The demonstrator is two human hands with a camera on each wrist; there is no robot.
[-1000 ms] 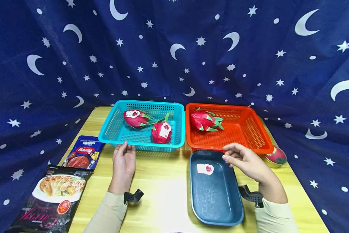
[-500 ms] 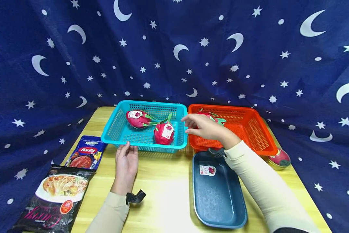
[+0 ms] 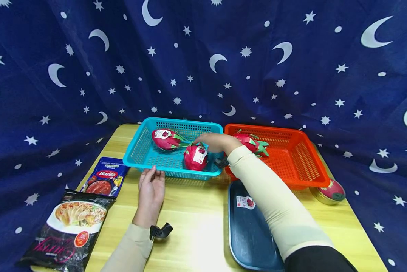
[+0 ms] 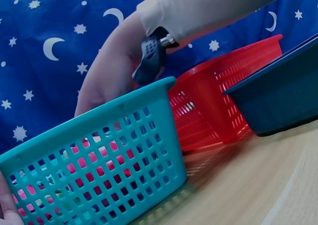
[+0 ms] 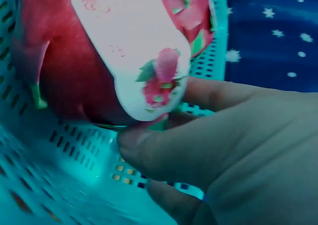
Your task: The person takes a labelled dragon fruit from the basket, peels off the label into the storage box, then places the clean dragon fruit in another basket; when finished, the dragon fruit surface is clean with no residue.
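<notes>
Two dragon fruits with white labels lie in the turquoise basket (image 3: pixel 140 166): the left one (image 3: pixel 164 138) on its side, the nearer one (image 3: pixel 193 158) at the front right. My right hand (image 3: pixel 211 141) reaches down into the basket at the nearer fruit. In the right wrist view, the thumb (image 5: pixel 141 145) and fingers pinch that fruit's (image 5: pixel 64 71) green leafy end, beside its label. My left hand (image 3: pixel 153 190), palm up, rests its fairly straight fingers against the basket's front rim. A third dragon fruit (image 3: pixel 249 142) lies in the red basket (image 3: pixel 293 158), partly behind my right forearm.
A dark blue tub (image 3: pixel 249 241) with a label (image 3: pixel 245 202) in it stands at front right, partly under my right sleeve. A round tin (image 3: pixel 332 192) sits beside the red basket. At left lie a Barilla pouch (image 3: pixel 104 177) and a black curry bag (image 3: pixel 67 230).
My right hand has moved left from above the tub, across the red basket, and down to the nearer dragon fruit. The left hand has stayed at the turquoise rim. The head view has shifted slightly.
</notes>
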